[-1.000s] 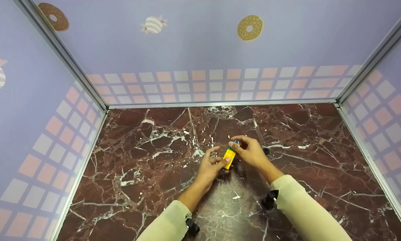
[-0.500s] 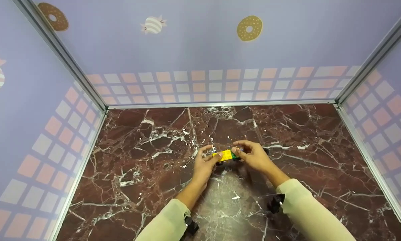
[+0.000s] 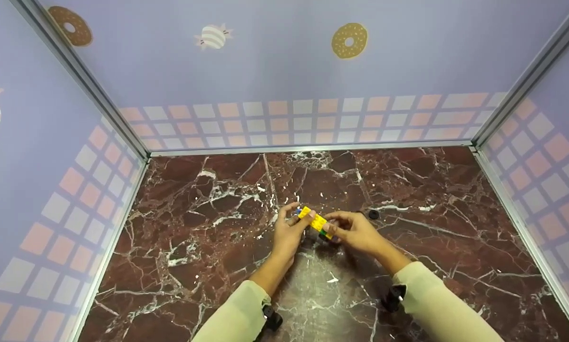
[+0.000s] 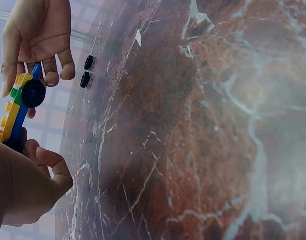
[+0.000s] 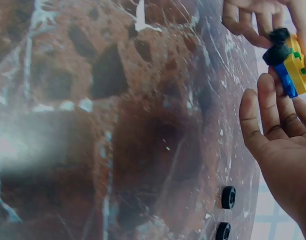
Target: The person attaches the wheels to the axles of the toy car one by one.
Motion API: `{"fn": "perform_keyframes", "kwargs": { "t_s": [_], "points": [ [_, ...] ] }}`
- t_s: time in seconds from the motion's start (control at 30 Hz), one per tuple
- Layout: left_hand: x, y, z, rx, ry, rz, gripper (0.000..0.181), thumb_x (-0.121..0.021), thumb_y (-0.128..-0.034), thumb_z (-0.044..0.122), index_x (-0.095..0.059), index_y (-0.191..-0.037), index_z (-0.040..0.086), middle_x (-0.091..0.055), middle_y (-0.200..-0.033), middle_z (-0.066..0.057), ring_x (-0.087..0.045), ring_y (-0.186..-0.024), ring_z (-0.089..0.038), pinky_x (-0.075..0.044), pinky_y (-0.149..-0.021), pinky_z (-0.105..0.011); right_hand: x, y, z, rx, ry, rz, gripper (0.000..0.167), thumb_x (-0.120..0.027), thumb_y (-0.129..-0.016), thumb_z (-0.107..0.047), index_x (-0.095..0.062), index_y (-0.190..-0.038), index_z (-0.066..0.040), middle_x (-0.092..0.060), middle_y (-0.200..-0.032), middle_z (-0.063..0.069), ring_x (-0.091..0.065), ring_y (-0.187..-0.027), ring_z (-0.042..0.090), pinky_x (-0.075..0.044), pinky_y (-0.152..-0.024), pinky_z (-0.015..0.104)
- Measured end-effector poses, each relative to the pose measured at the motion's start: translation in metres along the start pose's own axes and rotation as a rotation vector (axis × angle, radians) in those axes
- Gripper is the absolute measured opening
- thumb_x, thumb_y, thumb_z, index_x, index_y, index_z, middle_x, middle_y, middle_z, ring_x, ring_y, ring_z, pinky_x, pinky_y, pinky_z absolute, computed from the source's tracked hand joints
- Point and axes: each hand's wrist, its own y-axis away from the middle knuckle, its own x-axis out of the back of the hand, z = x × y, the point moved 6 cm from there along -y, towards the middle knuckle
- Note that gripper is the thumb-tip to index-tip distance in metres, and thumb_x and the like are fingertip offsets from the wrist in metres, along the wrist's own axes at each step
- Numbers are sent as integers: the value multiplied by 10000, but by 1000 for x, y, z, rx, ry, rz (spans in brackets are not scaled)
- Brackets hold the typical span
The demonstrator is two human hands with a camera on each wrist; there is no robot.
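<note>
A small toy car made of building bricks (image 3: 318,222) is held up above the table between both hands. It has yellow studded bricks on top, some green, and a blue base (image 4: 18,122). Black wheels (image 4: 33,93) are on it, and in the right wrist view they sit close together (image 5: 279,50). My left hand (image 3: 288,235) pinches the car's far-left end, thumb on top of the yellow brick. On the near-right end, my right hand (image 3: 359,231) grips with thumb and fingers. The fingers hide parts of both ends.
Two loose black wheels stand on the dark red marbled table (image 3: 217,266): one wheel (image 3: 373,214) shows just beyond the right hand, the other wheel (image 5: 223,231) is clearer in the right wrist view. White flecks lie about. Patterned panels (image 3: 284,71) enclose the back and sides.
Both hands have turned the car: its right end has swung nearer and its left end farther away. The right hand has come down towards the body with it.
</note>
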Motion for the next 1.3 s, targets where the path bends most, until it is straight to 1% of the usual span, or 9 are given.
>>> {"fn": "perform_keyframes", "kwargs": {
  "t_s": [0.13, 0.23, 0.47, 0.63, 0.73, 0.83, 1.0, 1.17, 1.3],
  "points": [
    [-2, -1, 0, 1, -5, -20, 575, -867, -980, 234, -581, -1459, 97, -791, -1111, -118, -673, -815, -141, -538, -684, -284, -6, 2, 1, 19, 14, -8, 378, -745, -1072, -178, -705, -1361, 63, -807, -1059, 204, -763, -900, 277, -715, -777, 410],
    [-4, -1, 0, -6, 2, -30, 573, -865, -981, 223, -576, -1458, 92, -793, -1168, -158, -715, -864, -133, -601, -748, -317, -8, 3, 1, 20, 18, -9, 356, -745, -1072, -176, -716, -1335, 63, -816, -1068, 206, -775, -900, 253, -711, -767, 405],
    [-6, -1, -1, -6, -5, -45, 581, -878, -969, 216, -596, -1473, 147, -802, -1132, -174, -748, -853, -141, -686, -860, -468, -15, 5, 0, 34, 11, -17, 266, -754, -1053, -130, -735, -1223, 73, -819, -1002, 180, -780, -854, 296, -685, -711, 317],
    [-8, -1, 0, -17, -6, -67, 568, -878, -967, 211, -615, -1470, 173, -809, -1052, -124, -736, -844, -138, -664, -841, -424, -21, 6, 1, 16, -20, -45, 212, -745, -1063, -143, -732, -1133, 56, -835, -982, 132, -762, -787, 167, -649, -683, 253],
    [-10, -1, 1, -27, -11, -74, 557, -875, -970, 227, -625, -1465, 176, -795, -989, -88, -715, -841, -125, -634, -814, -375, -24, 7, 1, -10, -70, -73, 219, -721, -1085, -155, -721, -1100, 63, -837, -981, 161, -771, -763, 136, -679, -700, 292],
    [-11, -2, 1, -31, -6, -80, 539, -872, -976, 231, -641, -1461, 176, -781, -947, -57, -705, -838, -115, -617, -790, -327, -27, 9, 2, -48, -106, -100, 264, -703, -1103, -202, -720, -1108, 62, -827, -978, 202, -798, -764, 165, -723, -749, 398],
    [-13, -3, 1, -36, 11, -85, 522, -868, -983, 223, -664, -1460, 160, -774, -919, -50, -702, -830, -110, -611, -748, -267, -31, 10, 2, -89, -87, -129, 320, -682, -1119, -272, -733, -1096, 43, -821, -923, 213, -794, -716, 190, -722, -758, 529],
    [-15, -1, 2, -19, 27, -92, 523, -862, -991, 242, -669, -1472, 172, -784, -980, -84, -722, -855, -128, -642, -777, -299, -33, 11, 0, -79, -69, -140, 341, -681, -1119, -275, -745, -1065, 56, -812, -872, 246, -776, -667, 218, -714, -711, 555],
    [-16, 1, 2, -7, 51, -110, 532, -843, -1009, 245, -664, -1506, 182, -794, -1054, -133, -738, -865, -144, -677, -787, -315, -32, 12, -4, -62, -54, -111, 353, -688, -1116, -270, -750, -1031, 67, -806, -835, 237, -758, -638, 219, -713, -660, 481]
  ]
}}
